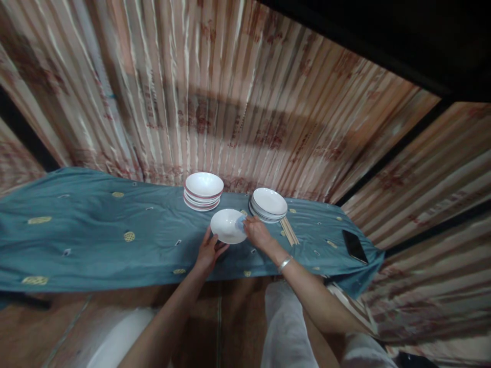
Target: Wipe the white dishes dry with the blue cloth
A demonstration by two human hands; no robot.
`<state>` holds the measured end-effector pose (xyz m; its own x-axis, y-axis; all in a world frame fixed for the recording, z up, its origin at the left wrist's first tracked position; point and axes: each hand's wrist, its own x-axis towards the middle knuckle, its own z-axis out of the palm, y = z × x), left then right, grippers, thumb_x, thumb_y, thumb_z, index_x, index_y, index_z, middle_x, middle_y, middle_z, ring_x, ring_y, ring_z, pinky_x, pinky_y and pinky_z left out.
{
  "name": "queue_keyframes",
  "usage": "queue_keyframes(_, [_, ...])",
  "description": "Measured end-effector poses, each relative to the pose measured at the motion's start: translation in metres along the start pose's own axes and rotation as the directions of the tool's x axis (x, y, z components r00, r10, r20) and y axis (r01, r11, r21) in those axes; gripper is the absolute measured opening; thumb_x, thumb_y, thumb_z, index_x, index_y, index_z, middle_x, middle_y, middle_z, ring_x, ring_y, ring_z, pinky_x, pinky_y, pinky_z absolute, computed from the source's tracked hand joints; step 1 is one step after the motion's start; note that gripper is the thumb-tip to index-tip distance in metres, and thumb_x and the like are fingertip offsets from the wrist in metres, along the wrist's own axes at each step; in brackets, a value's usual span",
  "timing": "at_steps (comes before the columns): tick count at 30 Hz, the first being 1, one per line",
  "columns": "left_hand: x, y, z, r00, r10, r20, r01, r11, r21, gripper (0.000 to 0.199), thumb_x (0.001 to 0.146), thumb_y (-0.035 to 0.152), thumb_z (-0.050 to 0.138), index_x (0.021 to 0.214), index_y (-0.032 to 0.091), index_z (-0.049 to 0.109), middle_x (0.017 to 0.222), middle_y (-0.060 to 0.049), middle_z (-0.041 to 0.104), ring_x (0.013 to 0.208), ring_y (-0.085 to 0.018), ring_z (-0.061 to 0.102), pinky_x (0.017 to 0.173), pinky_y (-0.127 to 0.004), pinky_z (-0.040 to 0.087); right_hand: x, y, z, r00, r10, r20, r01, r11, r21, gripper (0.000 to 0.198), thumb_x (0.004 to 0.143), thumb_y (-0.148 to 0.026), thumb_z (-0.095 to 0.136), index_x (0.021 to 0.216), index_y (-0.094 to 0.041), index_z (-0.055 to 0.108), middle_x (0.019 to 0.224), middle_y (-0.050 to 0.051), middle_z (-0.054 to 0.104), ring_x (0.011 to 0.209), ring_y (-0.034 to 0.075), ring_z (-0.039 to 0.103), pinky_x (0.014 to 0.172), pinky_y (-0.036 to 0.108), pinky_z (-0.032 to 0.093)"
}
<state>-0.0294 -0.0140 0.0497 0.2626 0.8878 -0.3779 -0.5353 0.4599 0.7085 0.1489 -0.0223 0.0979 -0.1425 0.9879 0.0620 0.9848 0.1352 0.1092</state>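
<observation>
As I look down from the head view, the white bowl (227,228) is between my two hands at the near middle of the desk (95,225), its hollow turned up toward me. My left hand (208,252) has it by the near left side, the thumb at the rim and the other fingers curled around the outside, so that they pinch the wall. With the fingers of my right hand (258,233) bunched together, I pinch a light blue cloth (240,222) against the right inner side of the bowl. I cannot tell whether the bowl's foot touches the desk or is lifted a little. Behind it, slightly to the left, stands a stack of red-banded bowls (203,186); behind my right hand stands a stack of dark-rimmed dishes (270,201). Just beside these dishes, on the near right, a bundle of pale chopsticks (289,231) lies on the teal patterned tablecloth (149,250). A black phone (355,246) lies well apart from them, near the desk's right end. I wear a silver bracelet (285,263) on my right wrist. Beyond the desk hangs a pleated, reddish-brown patterned curtain (230,102), and below its front edge my white trousers (286,322) show above a brown floor (203,322).
</observation>
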Motion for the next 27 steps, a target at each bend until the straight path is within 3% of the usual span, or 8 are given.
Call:
queue_keyframes(7, [0.000,-0.001,-0.001,1.000,0.001,0.014,-0.001,1.000,-0.010,0.058,0.090,0.014,0.050,0.144,0.030,0.039,0.132,-0.010,0.059,0.081,-0.015,0.069,0.079,-0.037,0.059,-0.013,-0.021,-0.014,0.992,-0.014,0.121,0.011,1.000,0.024,0.026,0.092,-0.007,0.041,0.094,-0.009,0.068,0.096,0.014,0.071,0.095,0.020,0.064,0.095,0.030,0.039])
queue_keyframes(13, [0.002,-0.005,-0.004,1.000,-0.003,0.014,0.004,0.999,-0.041,0.059,0.089,0.015,0.051,0.144,0.031,0.038,0.129,-0.010,0.062,0.085,-0.016,0.070,0.082,-0.039,0.058,-0.005,-0.048,-0.019,0.968,0.055,0.245,-0.085,0.990,0.114,0.031,0.094,-0.015,0.040,0.107,-0.011,0.068,0.104,0.016,0.072,0.100,0.025,0.066,0.084,0.031,0.047])
queue_keyframes(17, [0.003,-0.005,-0.004,1.000,-0.015,-0.002,0.015,0.998,-0.067,0.058,0.089,0.013,0.052,0.143,0.030,0.040,0.122,-0.008,0.066,0.085,-0.016,0.070,0.085,-0.040,0.058,0.009,-0.058,-0.007,0.982,0.024,0.189,-0.068,0.971,0.231,0.038,0.091,-0.015,0.048,0.128,-0.015,0.056,0.121,0.011,0.067,0.110,0.022,0.062,0.092,0.030,0.045])
queue_keyframes(22, [0.004,-0.006,-0.005,1.000,-0.022,-0.002,0.022,0.997,-0.068,0.059,0.088,0.014,0.056,0.142,0.032,0.041,0.115,-0.005,0.069,0.082,-0.013,0.070,0.086,-0.038,0.057,0.031,-0.059,0.016,0.996,0.017,0.082,-0.046,0.932,0.361,0.032,0.085,-0.011,0.052,0.115,-0.015,0.062,0.118,0.010,0.068,0.110,0.021,0.061,0.096,0.031,0.044])
queue_keyframes(27, [0.006,-0.007,-0.006,1.000,-0.002,0.030,0.004,0.999,-0.054,0.060,0.086,0.020,0.061,0.142,0.033,0.042,0.120,-0.005,0.067,0.088,-0.016,0.071,0.085,-0.036,0.058,0.047,-0.058,0.026,0.999,0.014,0.052,-0.030,0.944,0.327,0.031,0.083,-0.010,0.049,0.110,-0.014,0.063,0.113,0.011,0.068,0.107,0.021,0.062,0.095,0.031,0.044])
